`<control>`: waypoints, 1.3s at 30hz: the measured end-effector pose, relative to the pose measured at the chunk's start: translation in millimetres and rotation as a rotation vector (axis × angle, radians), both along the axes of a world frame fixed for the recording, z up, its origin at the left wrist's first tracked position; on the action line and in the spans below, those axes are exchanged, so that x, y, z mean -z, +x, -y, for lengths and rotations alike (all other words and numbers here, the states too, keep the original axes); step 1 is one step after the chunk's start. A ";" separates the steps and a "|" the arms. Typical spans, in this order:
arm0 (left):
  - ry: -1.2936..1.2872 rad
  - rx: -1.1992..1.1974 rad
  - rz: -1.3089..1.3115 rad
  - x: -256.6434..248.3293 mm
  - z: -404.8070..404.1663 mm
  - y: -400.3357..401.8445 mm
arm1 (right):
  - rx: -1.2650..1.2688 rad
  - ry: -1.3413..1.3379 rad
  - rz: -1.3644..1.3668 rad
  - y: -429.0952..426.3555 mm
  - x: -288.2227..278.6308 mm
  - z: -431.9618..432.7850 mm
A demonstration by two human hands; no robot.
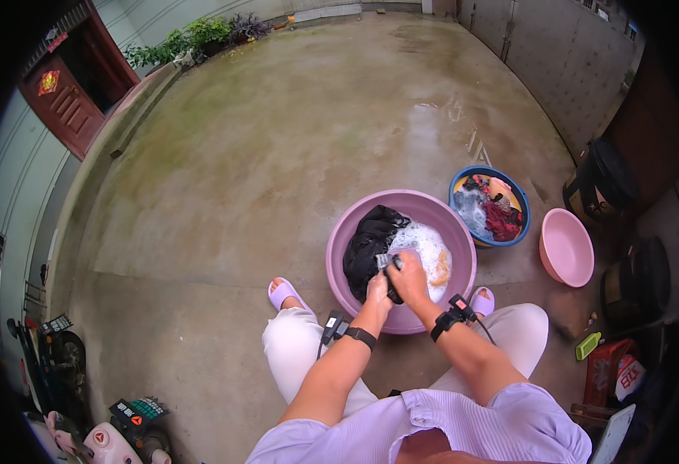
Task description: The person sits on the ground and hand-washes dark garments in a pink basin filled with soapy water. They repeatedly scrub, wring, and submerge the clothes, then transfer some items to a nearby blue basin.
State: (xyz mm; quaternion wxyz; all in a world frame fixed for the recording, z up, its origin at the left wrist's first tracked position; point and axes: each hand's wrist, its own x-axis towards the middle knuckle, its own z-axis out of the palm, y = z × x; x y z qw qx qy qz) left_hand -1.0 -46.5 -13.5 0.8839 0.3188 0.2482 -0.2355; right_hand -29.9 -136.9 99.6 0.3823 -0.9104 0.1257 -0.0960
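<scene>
A large pink-purple plastic basin (338,290) stands on the ground between my feet. Black wet cloth (368,246) fills its left side, and white suds (420,235) with an orange-tan item (441,268) lie at the right. My left hand (379,290) and my right hand (409,277) meet above the basin, both closed on a dark piece of cloth with a grey part (383,261). Whether that piece belongs to the black cloth, I cannot tell. Part of a pinkish flat thing shows behind my right hand. Both wrists wear black straps with small devices.
Right of the basin stands a blue-rimmed tub (526,223) of soaking clothes, then an empty pink basin (568,248). Black buckets (606,177), a green brush-like item (588,346) and a red container (603,371) stand along the right. Scooters (107,443) are at lower left.
</scene>
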 end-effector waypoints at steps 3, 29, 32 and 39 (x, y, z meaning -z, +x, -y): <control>-0.225 0.009 -0.013 -2.7 -4.1 1.5 | -0.225 0.079 0.162 -3.3 6.0 -2.7; 1.125 0.274 0.996 -98.3 23.5 -24.7 | 0.186 1.691 -0.681 25.9 12.9 65.1; 1.037 0.218 1.067 -128.1 27.2 -30.4 | 0.015 1.831 -0.342 30.6 -6.8 68.4; 0.697 0.055 1.076 -158.3 27.0 -28.1 | -0.050 1.557 -0.099 41.5 -18.9 77.9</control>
